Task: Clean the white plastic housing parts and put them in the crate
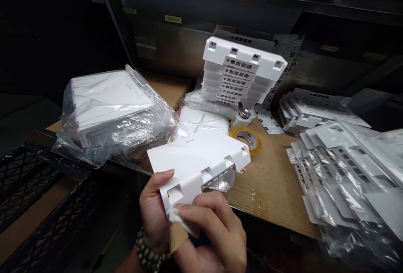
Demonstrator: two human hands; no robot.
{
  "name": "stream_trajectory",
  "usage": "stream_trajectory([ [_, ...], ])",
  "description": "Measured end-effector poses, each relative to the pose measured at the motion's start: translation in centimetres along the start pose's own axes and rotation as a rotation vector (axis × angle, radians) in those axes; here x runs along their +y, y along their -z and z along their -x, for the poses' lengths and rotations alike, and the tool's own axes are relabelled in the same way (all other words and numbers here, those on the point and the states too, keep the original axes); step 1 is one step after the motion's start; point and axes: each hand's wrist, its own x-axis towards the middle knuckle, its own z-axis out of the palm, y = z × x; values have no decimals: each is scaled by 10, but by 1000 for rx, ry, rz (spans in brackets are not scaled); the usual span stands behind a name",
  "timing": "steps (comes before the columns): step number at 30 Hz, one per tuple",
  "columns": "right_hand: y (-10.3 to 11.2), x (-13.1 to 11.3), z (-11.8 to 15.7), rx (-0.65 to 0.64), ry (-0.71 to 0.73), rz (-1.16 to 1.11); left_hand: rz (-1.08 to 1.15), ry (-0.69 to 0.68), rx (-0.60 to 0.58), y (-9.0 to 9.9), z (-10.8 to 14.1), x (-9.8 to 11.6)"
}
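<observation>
My left hand [155, 214], with a beaded bracelet at its wrist, grips the near left end of a white plastic router cover [195, 159]. The cover is tilted, its row of square cut-outs facing me and small lettering on its top face. My right hand [214, 231] is closed, pinching a crumpled white cloth or tissue [172, 213] against the cover's near end. A tan wrap [178, 237] covers the tip of my right thumb. The fingers under the cover are hidden.
Stacked white covers [242, 67] stand at the back, by a roll of yellow tape [247, 139] and a metal-topped bottle [244, 115]. Bagged covers [107, 101] lie left, more covers [343, 172] right, on a cardboard-topped table [270, 189]. A black crate [34, 197] sits lower left.
</observation>
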Motion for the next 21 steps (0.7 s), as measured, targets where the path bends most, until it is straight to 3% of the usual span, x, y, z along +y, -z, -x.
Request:
stream_trajectory([
  [4, 3, 9, -3, -43, 103, 67, -39, -77, 110, -8, 1, -4],
  [7, 15, 15, -10, -11, 78, 99, -25, -110, 135, -8, -3, -1],
  [11, 52, 31, -29, 344, -49, 94, 8, -157, 16, 4, -12, 15],
  [14, 83, 52, -43, 569, -243, 23, 63, -66, -135, 20, -15, 32],
  [17, 101, 70, -48, 519, -470, -182, 117, 52, -150, 42, -19, 49],
  [21, 100, 77, -40, 328, -721, -447, 101, 36, -151, 70, -26, 59],
])
